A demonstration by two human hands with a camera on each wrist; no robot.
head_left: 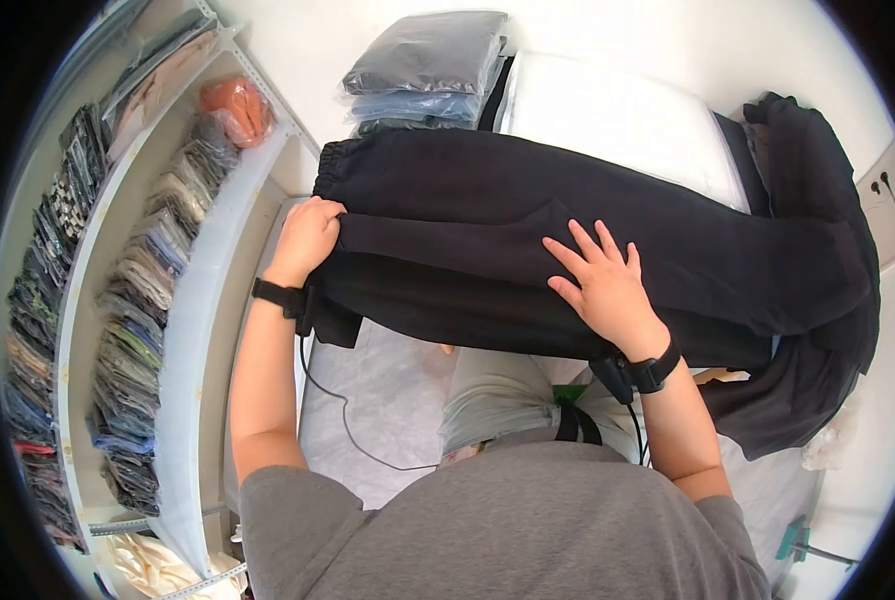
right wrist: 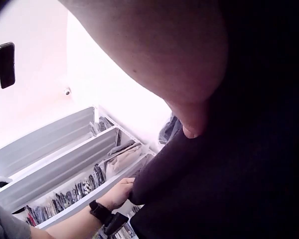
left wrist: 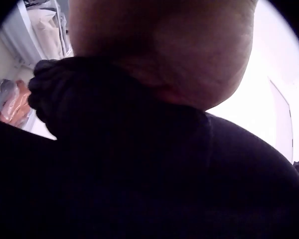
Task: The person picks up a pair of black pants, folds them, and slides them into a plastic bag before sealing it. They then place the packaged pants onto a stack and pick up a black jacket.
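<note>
A pair of black trousers (head_left: 467, 190) lies lengthwise across the work surface, its gathered elastic cuff (head_left: 329, 170) at the left end. Just below that cuff, my left hand (head_left: 310, 238) grips the cloth with curled fingers. In the left wrist view the dark fabric (left wrist: 139, 164) fills most of the picture beneath the palm. My right hand (head_left: 607, 285) rests flat on the middle of the leg, fingers spread. From the right wrist, its thumb (right wrist: 192, 130) shows against the cloth, while the other fingers are hidden.
Bagged folded garments (head_left: 422, 60) are stacked at the back, beside a white plastic-covered pile (head_left: 607, 110). More dark cloth (head_left: 812, 150) lies bunched at the right. Shelves (head_left: 182, 400) packed with bagged clothes line the left. A thin cable (head_left: 345, 410) trails from my left wrist.
</note>
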